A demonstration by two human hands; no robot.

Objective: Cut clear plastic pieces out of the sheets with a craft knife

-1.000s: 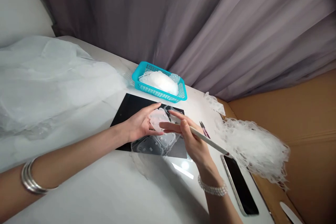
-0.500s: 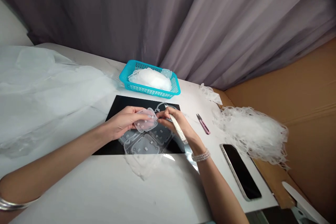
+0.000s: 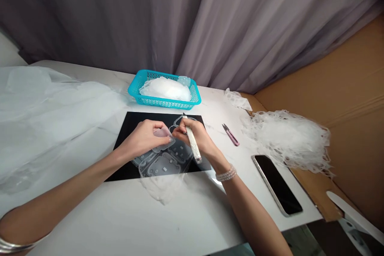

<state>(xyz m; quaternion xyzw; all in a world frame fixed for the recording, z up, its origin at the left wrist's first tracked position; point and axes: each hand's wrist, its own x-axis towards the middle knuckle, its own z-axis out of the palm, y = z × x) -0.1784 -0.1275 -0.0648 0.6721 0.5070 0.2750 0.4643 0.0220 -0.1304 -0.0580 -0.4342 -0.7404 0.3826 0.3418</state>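
Over a black mat (image 3: 122, 146), my left hand (image 3: 146, 137) pinches a small translucent moulded sheet (image 3: 163, 132) between thumb and fingers. My right hand (image 3: 200, 138) is wrapped around a craft knife (image 3: 193, 144) with a white wrapped handle; its dark blade tip points up and away from me. The right fingertips meet the edge of the moulded sheet, close to the left thumb. Below the hands, several clear moulded sheets (image 3: 164, 168) with small holes lie on the mat and overlap its front edge. A thin clear trimmed frame (image 3: 177, 120) lies partly behind the right hand.
A blue basket (image 3: 134, 88) holding a pile of translucent pieces stands behind the mat. To the right are pink thread snips (image 3: 231, 135), a phone (image 3: 277, 184) and a heap of clear offcuts (image 3: 288, 140). Plastic bagging (image 3: 54, 116) covers the left side.
My left hand has turned, so the moulded sheet is now tilted and shows less of its face. The knife stays in my right hand. The whole view has shifted slightly.
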